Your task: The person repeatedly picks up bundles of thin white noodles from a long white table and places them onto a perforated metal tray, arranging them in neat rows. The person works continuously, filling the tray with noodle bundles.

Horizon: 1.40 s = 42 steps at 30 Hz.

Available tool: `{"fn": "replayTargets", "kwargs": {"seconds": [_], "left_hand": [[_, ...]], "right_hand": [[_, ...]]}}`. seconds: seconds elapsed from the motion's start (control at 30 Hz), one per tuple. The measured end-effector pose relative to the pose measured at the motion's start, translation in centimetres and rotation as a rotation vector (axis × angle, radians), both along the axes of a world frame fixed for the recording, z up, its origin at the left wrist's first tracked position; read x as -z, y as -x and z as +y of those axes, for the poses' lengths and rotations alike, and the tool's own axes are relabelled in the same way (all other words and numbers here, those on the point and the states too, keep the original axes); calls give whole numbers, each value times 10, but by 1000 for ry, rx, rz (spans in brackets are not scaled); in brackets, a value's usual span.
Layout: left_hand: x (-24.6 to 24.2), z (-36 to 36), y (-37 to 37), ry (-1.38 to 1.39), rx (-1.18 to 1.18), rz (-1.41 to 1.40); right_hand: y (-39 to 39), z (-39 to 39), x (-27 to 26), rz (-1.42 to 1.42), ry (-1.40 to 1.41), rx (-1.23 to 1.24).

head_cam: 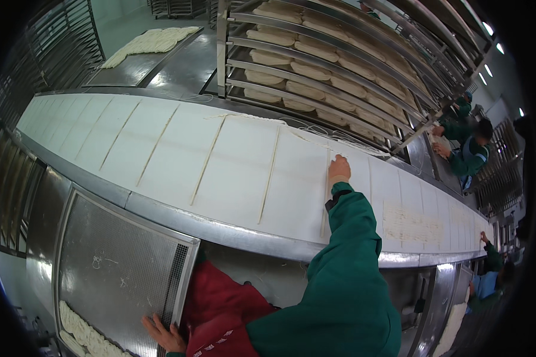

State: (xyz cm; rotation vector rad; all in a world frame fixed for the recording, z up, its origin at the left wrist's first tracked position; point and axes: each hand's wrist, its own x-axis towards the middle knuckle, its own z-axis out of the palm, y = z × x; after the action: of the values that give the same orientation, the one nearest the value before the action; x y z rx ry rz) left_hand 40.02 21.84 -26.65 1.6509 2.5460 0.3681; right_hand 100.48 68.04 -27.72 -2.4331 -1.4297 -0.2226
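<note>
My right hand (339,169) reaches over a white conveyor belt (245,156), close to its far edge. Its fingers are curled, and whether they pinch anything cannot be seen. Beside it runs one of several thin raised cross lines (272,174) on the belt. A loose noodle-like strand (310,137) trails along the far edge near that hand. My left hand (163,334) lies with spread fingers on the right part of a metal-framed mesh tray (125,259). Pale noodle bundles (87,332) fill the tray's lower left, and small scraps stick to the mesh.
A metal rack (222,53) with trays of noodle bundles (308,91) stands beyond the belt. A flat noodle sheet (411,223) lies farther right on the belt. Co-workers (469,143) stand at the right on both sides. More noodles (152,42) rest on a tray behind, left.
</note>
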Motion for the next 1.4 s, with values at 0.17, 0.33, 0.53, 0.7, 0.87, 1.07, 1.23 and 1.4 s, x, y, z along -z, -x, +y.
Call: {"fn": "replayTargets", "kwargs": {"seconds": [0.17,0.33,0.53,0.7,0.87,1.07,1.23,1.4], "left_hand": [[-4,4,-6,9,-53,-85],[-11,6,-12,10,-61,-104],[6,-1,0,-25,2,19],[26,-8,13,-40,63,95],[25,-9,13,-46,55,42],[14,-7,9,-56,69,32],[10,-8,8,-60,41,4],[10,-11,7,-100,22,-38]], "right_hand": [[3,46,8,-79,92,-126],[50,85,4,-5,199,-276],[133,19,-15,284,43,-646],[131,-93,-48,1071,51,-564],[32,-146,-42,1159,-6,-235],[-117,-203,-21,879,-163,94],[-196,-234,-13,405,-162,240],[-217,-241,-4,155,-41,486]]}}
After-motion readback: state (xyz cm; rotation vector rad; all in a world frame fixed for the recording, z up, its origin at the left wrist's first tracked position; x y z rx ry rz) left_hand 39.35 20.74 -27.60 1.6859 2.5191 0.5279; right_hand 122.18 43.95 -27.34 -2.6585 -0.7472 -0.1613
